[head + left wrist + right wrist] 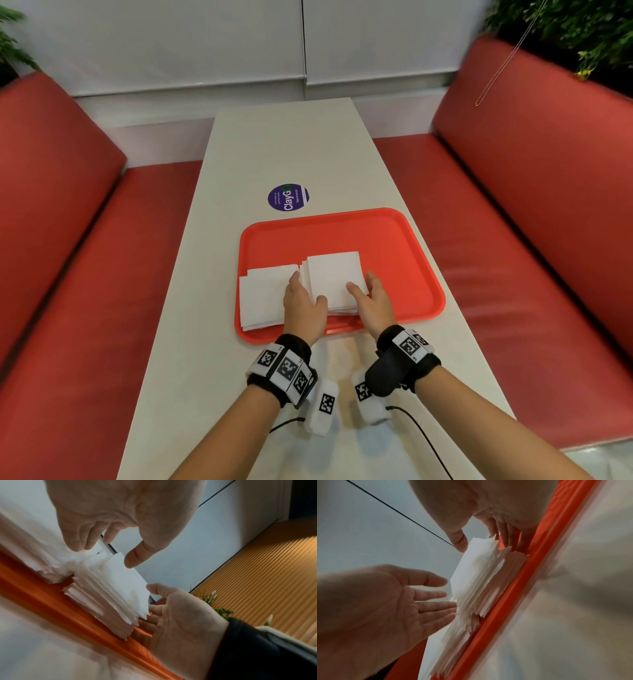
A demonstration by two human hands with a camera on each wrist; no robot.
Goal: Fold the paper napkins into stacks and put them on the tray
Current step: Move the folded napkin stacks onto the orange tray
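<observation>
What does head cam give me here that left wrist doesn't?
Head only: round purple sticker, red benches, second napkin stack overhanging the tray's left rim.
Left wrist only: ragged sheet edges of the napkin stack between the hands, ribbed wooden wall.
Both: tray, left hand and right hand flanking that stack.

Bare forearms. Left wrist band (281,368): black, white panels with square black-white marker codes. Right wrist band (406,356): same, black camera pod, thin black cable (423,435) trailing toward 5 o'clock.
</observation>
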